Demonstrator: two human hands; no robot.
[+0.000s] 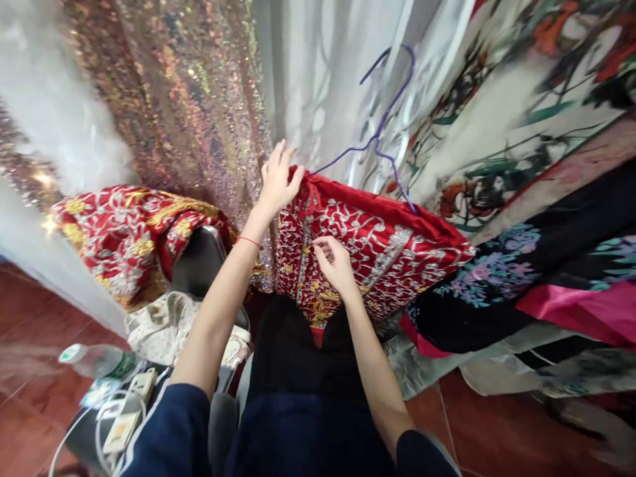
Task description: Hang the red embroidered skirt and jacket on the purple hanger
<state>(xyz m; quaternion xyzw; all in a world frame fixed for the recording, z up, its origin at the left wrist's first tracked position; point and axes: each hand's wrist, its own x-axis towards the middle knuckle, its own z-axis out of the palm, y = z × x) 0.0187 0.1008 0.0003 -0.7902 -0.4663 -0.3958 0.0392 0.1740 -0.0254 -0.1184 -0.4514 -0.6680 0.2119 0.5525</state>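
Red embroidered garment [358,228]: tilted, right in front of the lap [285,364], with a purple hanger [379,135] at its top edge.
Left hand [278,180]: at the garment's upper left corner, thumb apart from the other fingers; can't tell if they've got cloth between them.
Right hand [336,262]: over the embroidered front, fingertips close together; honestly can't tell if they're pinching anything.
Hanger hook [412,61]: can't see it hung on anything, so the whole lot could slump if support slips.
Silver embroidery [392,255]: a hard tug could pull stitches loose, imo.
Sequined fabric [199,99]: right by the left hand, might snag the red bracelet [248,241].
Black floral cloth [497,285]: crowding the right end, could drag things crooked.
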